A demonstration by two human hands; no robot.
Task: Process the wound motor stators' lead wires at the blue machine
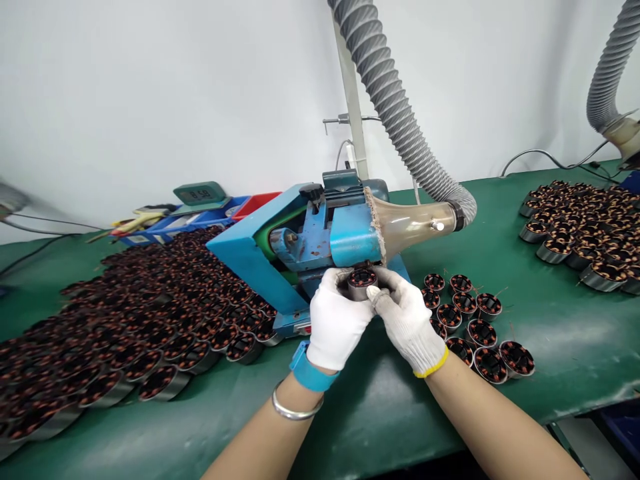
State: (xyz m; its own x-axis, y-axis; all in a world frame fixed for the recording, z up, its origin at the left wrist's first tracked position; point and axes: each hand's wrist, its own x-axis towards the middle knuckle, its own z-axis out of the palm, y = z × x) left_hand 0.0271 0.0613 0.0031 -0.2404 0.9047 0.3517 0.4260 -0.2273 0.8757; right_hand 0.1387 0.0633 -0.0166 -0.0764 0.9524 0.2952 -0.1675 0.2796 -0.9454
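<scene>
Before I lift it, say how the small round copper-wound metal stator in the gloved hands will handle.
The round copper-wound stator is probably rigid and heavy for its size: metal ring, dense copper windings. On edge it may roll.

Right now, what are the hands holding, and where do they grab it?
One copper-wound stator; left hand and right hand fingers grip its metal outer sides.
</scene>
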